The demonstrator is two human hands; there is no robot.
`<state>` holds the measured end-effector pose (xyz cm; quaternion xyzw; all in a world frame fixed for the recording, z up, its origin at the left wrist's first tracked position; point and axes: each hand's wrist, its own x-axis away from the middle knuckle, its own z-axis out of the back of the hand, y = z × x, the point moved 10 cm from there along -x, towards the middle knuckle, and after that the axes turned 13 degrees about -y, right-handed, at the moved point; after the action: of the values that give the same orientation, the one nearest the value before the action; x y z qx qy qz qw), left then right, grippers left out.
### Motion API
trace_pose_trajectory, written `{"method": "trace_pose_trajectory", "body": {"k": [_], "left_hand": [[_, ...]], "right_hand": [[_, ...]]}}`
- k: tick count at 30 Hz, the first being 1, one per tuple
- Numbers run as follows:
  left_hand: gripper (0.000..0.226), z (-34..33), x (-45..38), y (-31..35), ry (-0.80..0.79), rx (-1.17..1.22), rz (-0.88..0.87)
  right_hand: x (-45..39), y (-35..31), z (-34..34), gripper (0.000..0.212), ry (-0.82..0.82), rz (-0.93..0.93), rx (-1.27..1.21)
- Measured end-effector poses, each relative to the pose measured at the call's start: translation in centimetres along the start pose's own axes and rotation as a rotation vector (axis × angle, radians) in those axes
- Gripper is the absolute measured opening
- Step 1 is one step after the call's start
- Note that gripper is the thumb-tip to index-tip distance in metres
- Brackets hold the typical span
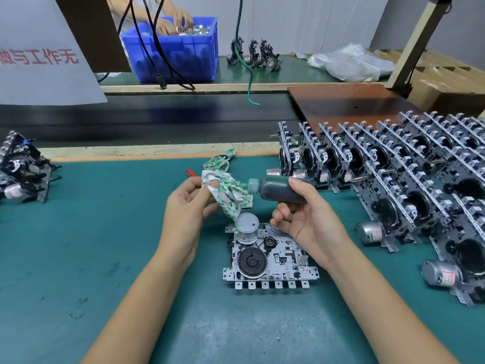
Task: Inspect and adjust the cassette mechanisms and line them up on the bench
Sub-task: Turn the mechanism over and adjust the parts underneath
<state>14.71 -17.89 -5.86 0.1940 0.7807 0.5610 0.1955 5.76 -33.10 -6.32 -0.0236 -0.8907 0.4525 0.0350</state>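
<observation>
The mechanism [270,258] lies flat on the mat [105,245] at six o'clock, right under both hands: the left hand [189,203] pinches a rag [231,193], and the right hand [309,216] grips a dark bottle [283,190] tipped sideways, nozzle at the cloth. Too hard a squeeze could, I reckon, drip fluid onto the belt and flywheel below. At ten o'clock a sign [39,56] shows red Chinese characters, cut off; the motor labels are too small to read.

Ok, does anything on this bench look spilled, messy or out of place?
Nothing is spilled. The green mat has dark smudges and scuffs near its front. A red-tipped tool lies partly hidden behind the cloth. One mechanism lies flat, apart from the upright rows.
</observation>
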Motion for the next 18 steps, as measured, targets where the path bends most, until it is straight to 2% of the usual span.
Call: {"method": "trace_pose_trajectory", "body": {"k": [10,15,18], "left_hand": [[0.007,-0.8,0.2,0.6,-0.039,-0.047,-0.056],[0.041,-1.7,0.8,3.1,-0.094,-0.262,-0.221],[0.029,-2.0,1.0,3.6,-0.083,-0.464,-0.242]], "right_hand": [[0.0,0.1,0.0,0.049,0.005,-0.001,-0.002],[0.0,0.1,0.0,0.049,0.001,-0.002,-0.001],[0.0,0.2,0.0,0.050,-0.004,-0.003,0.010]]}}
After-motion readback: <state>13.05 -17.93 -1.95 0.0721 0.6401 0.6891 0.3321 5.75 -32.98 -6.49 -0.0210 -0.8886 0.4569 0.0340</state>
